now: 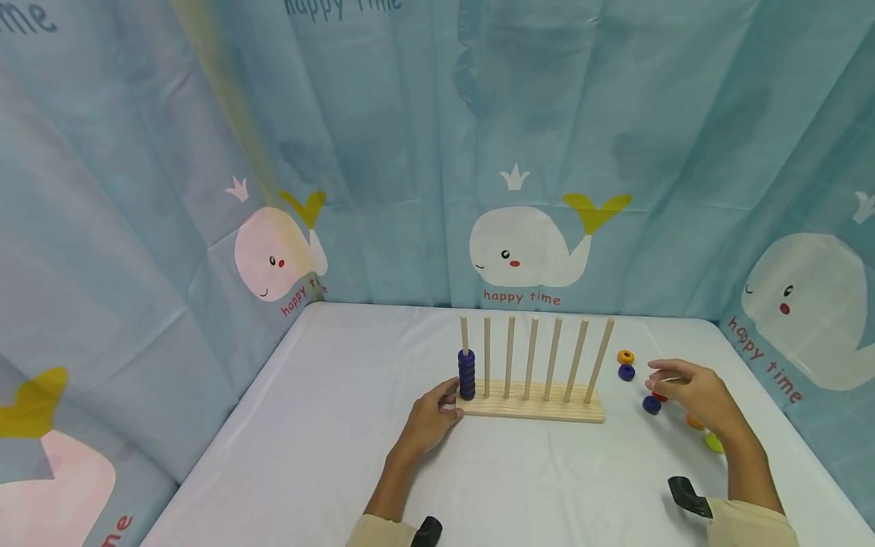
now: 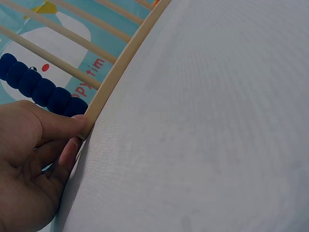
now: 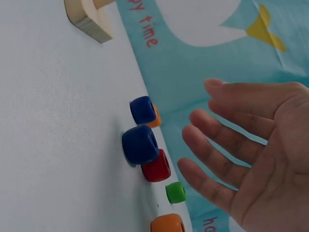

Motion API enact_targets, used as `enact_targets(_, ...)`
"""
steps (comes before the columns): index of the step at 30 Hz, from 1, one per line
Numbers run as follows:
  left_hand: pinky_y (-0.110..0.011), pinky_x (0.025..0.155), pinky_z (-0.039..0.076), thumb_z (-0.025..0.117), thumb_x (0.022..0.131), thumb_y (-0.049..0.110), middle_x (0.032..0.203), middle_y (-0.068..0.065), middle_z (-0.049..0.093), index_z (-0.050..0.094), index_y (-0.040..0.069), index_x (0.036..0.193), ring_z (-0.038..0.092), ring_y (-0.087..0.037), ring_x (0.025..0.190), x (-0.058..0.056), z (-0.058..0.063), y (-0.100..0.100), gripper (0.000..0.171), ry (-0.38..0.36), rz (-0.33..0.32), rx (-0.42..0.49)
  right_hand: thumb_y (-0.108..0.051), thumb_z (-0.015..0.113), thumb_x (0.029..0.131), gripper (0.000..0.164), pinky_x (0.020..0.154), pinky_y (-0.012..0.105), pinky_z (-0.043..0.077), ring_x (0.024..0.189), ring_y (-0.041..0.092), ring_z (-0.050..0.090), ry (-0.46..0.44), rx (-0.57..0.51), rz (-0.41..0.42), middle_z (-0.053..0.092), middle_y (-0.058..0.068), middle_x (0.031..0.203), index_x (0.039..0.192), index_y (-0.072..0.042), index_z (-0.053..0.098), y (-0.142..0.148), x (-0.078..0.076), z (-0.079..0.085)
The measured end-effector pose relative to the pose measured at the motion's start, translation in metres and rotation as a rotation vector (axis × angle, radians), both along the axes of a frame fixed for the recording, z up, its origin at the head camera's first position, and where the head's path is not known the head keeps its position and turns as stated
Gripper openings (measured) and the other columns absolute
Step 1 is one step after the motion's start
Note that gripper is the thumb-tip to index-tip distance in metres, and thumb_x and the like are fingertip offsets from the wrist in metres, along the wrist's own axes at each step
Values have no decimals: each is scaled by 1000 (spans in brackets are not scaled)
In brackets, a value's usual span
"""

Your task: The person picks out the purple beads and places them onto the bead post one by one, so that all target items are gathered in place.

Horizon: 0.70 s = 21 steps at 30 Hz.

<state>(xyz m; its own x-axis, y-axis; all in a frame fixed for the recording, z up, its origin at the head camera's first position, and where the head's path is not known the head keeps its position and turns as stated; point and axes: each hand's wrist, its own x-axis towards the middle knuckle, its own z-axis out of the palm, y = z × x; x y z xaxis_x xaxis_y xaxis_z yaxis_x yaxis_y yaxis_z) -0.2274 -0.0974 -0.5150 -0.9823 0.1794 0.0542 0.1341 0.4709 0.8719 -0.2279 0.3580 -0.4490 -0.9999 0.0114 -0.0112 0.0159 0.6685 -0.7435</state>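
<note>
A wooden peg stand (image 1: pixel 533 410) with several upright rods stands on the table. Dark blue beads (image 1: pixel 466 374) are stacked on its leftmost rod. With thumb and fingers, my left hand (image 1: pixel 429 419) pinches the left end of the base, seen closely in the left wrist view (image 2: pixel 34 159). My right hand (image 1: pixel 700 395) hovers over loose beads at the right, fingers relaxed and holding nothing. Below it in the right wrist view lie a blue bead (image 3: pixel 140 145), a red bead (image 3: pixel 156 166) and a green bead (image 3: pixel 175 192). In the head view the red bead is partly hidden by that hand.
Beyond the right hand's fingertips lie an orange bead (image 1: pixel 625 356) and another blue bead (image 1: pixel 626 372). A yellow-green bead (image 1: pixel 714 443) sits near the right forearm. White cloth (image 1: pixel 547 486) covers the table, and a blue whale-print curtain (image 1: pixel 410 152) rises behind it and along the sides.
</note>
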Motion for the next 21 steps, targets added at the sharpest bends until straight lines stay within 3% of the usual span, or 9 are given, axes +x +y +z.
enact_targets(11,-35,86,48,67,92,16,119,-4,63,47,18,145,60,-13,100,0,-1,-1,57,1,-1,4,-29,68,91,55,69,36,46,103,34,58,-67,53,54,63,15,115,137,-2,52,7,-3,-11)
enact_targets(21,-37,87,48,67,92,16,122,-4,62,47,19,145,60,-14,102,0,-1,-1,57,1,1,11,-17,75,84,58,64,35,46,94,27,59,-72,70,67,64,14,113,135,0,53,9,-3,-15)
